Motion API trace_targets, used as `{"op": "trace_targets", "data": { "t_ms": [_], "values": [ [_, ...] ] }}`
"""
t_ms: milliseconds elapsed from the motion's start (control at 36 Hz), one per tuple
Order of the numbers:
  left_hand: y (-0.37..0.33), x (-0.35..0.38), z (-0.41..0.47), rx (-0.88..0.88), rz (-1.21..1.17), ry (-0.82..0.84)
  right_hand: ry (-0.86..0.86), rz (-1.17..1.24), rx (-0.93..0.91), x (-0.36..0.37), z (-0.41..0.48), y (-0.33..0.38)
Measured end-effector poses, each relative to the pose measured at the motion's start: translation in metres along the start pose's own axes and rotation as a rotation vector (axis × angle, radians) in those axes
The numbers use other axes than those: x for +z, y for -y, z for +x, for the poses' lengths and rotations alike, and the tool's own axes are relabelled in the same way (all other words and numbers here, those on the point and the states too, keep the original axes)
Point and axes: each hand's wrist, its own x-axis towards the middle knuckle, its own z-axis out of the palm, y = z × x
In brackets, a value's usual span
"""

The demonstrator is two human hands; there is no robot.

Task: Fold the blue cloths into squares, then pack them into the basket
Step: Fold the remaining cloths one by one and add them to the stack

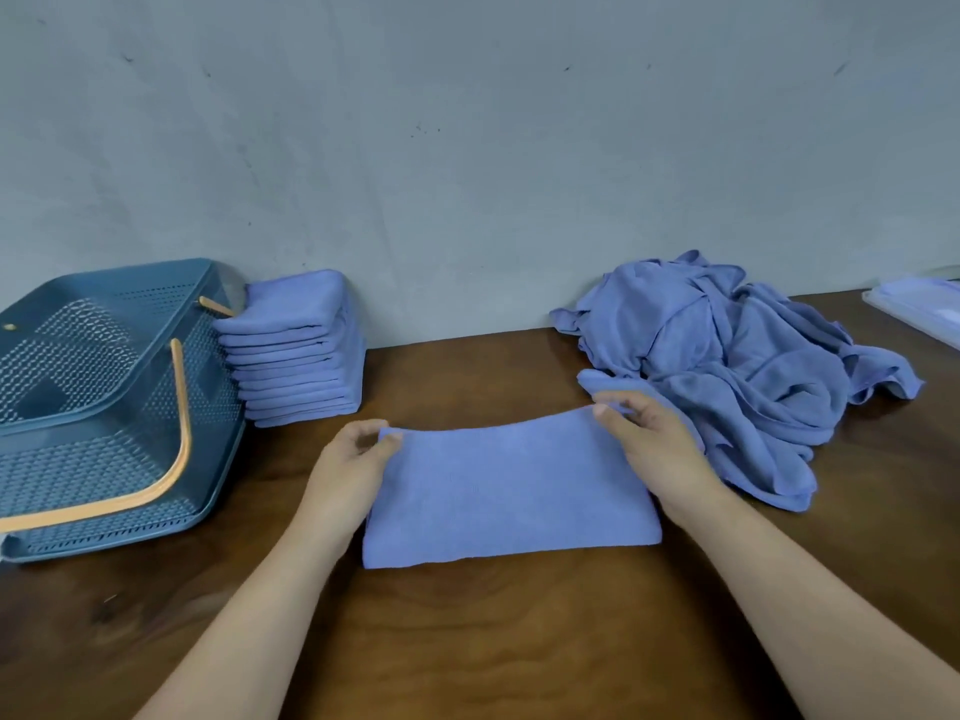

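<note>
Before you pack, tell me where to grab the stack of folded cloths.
Probably under the bottom cloth of the stack of folded cloths, coming from its front and right: the basket crowds its left, the wall stands behind, and the layers lean.

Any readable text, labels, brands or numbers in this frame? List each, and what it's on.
None readable. No print shows on the blue basket, the folded stack, the half-folded cloth, the loose pile or the clear container at the right edge. Dark marks on the wall are scuffs, not writing.

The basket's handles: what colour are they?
Light orange handles on a dark teal-blue perforated basket, seen in the head view.
</note>
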Motion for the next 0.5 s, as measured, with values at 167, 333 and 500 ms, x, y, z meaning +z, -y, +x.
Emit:
{"op": "trace_targets", "data": {
  "t_ms": [167,333,500],
  "values": [
    [0.016,0.007,-0.012,0.051,0.022,0.003,0.007,-0.161,-0.032,-0.002,-0.002,-0.024],
    [0.020,0.007,0.001,0.090,0.039,0.049,0.004,-0.180,-0.069,-0.004,0.005,-0.029],
    [0.027,0.010,0.007,0.092,0.051,0.012,-0.006,-0.216,-0.082,-0.015,0.014,-0.033]
  ]
}}
